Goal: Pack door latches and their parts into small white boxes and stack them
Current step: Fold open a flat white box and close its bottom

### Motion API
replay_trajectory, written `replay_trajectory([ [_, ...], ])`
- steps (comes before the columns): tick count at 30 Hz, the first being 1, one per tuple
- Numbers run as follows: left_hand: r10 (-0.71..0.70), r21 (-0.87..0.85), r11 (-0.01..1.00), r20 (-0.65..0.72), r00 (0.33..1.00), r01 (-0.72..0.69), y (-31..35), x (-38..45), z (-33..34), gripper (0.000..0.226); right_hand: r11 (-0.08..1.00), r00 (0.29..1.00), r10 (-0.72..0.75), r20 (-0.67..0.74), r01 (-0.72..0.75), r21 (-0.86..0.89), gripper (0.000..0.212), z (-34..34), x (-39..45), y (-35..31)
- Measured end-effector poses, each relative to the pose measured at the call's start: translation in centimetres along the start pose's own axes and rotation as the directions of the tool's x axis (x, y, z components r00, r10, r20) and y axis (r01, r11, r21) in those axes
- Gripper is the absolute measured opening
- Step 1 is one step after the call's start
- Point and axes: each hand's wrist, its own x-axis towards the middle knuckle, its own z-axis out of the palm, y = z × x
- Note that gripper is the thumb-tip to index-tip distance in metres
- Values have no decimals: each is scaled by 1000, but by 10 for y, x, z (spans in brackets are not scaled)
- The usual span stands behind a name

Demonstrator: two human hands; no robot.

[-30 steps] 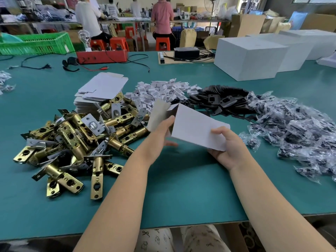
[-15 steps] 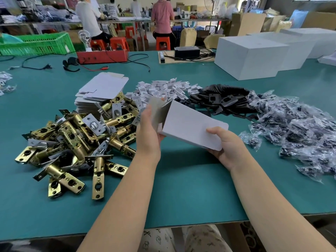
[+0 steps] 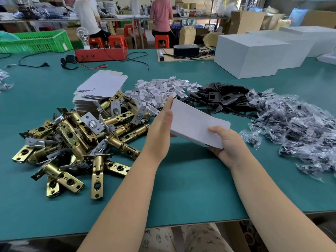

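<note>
From the head camera, you hold the small white box (image 3: 197, 122) just above the counter (image 3: 181, 188) at the centre of the frame, between both hands. Your right hand (image 3: 228, 148) has the lower right end in its grip: thumb curled over the top face, fingers wrapped under, out of sight. Your left hand (image 3: 161, 130) lies flat against the upper left end with fingers straight and together, pressing that end rather than pinching it. No flap shows there, so that end looks pushed shut, though the hand hides it.

The box's long axis runs from upper left to lower right, so its left end points toward the heap of brass door latches (image 3: 76, 142) at centre left. That heap lies just left of your left hand, which is plainly the nearer one. If a latch goes in next, it looks like the left hand's reach while the right keeps the box.

Behind the box, at centre frame, lie the stack of flat box blanks (image 3: 101, 88), the white plastic parts (image 3: 160, 91) and the black plates (image 3: 218, 97); the bagged parts (image 3: 294, 124) spread to the right, nearer your right hand.
</note>
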Motion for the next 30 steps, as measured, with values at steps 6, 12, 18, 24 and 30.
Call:
replay_trajectory([
  [6, -244, -280, 935, -67, 967, 217, -3, 10, -6, 49, 980, 980, -196, -30, 196, 28, 9, 2, -2, -1],
  [12, -300, -315, 907, -21, 954, 279, -11, 7, 14, 52, 973, 993, -115, 16, 110, 201, 24, 2, -3, -4],
  [18, -311, -449, 858, -64, 948, 251, -8, 6, 20, 31, 986, 995, -64, 70, 53, 157, 37, 6, -9, -1],
  [24, -360, -527, 802, -47, 932, 283, -10, 7, 16, 27, 990, 985, -123, 121, 114, 79, 51, 6, -9, 5],
  [30, -325, -534, 788, 64, 943, 308, -10, 8, 9, 39, 979, 976, -201, 83, 202, 0, 58, 8, -7, 8],
])
